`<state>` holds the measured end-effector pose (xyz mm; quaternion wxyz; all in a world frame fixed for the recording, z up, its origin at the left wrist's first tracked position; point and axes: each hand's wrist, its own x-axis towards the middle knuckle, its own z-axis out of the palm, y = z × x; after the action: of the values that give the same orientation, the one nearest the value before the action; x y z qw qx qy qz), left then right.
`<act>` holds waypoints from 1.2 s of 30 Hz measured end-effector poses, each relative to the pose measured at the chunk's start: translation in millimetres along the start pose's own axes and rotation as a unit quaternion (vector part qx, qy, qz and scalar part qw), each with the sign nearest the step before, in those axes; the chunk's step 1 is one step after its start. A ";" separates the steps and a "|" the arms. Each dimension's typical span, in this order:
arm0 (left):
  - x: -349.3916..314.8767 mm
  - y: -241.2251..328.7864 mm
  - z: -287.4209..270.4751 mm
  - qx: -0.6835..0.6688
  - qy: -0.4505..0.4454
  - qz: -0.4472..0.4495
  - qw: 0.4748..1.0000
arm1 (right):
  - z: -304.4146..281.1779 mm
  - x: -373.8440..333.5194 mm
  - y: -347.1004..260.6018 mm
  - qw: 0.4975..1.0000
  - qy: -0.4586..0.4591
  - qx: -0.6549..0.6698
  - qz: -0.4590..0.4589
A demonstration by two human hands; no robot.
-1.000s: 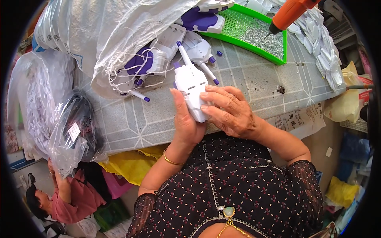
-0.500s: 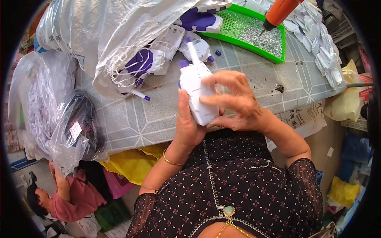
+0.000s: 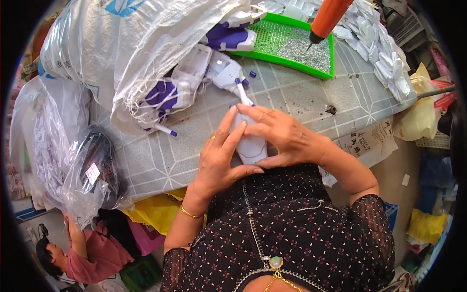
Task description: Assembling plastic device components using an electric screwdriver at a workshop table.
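I see fingers of left hand (image 3: 214, 160) and right hand (image 3: 292, 136) clamped on a white plastic casing (image 3: 252, 147) by the bench's (image 3: 296, 92) near edge. Casing looks closed; fastening unconfirmed; orange electric screwdriver (image 3: 331, 18) untouched.

Dark Chinese characters are running in a short row down the left side of the white woven sack (image 3: 131, 53), which is lying over the far left corner of the grey table (image 3: 301, 85); a blue printed mark (image 3: 124, 6) is showing at its top. Dark characters, some larger, some smaller, are covering part of a pale paper sheet (image 3: 370, 143) that is showing past the near edge, toward the right corner. A small white label (image 3: 92, 173) is sitting on the clear plastic bag (image 3: 101, 151) by the left edge, its print appearing too small to read.
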<state>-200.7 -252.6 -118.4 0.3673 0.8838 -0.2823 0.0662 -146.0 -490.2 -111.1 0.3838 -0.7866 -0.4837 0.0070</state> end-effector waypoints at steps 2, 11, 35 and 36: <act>-2.6 -3.1 -2.7 0.007 0.002 0.017 1.000 | -2.4 -2.7 -1.1 1.000 -0.008 -0.002 -0.002; -9.5 11.2 -5.6 0.086 0.007 -0.018 0.996 | -2.9 -1.7 6.6 0.996 -0.029 0.076 -0.036; -11.8 4.9 7.6 0.115 0.103 -0.051 0.987 | -139.2 41.1 36.8 0.867 0.476 0.092 0.110; -11.6 5.8 7.6 0.116 0.105 -0.059 0.986 | -148.9 49.6 40.6 0.879 0.426 0.183 0.109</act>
<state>-214.3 -255.8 -124.1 0.2927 0.9237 -0.1801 0.1693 -32.1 -550.7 -13.0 0.6865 -0.6772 -0.1748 -0.1987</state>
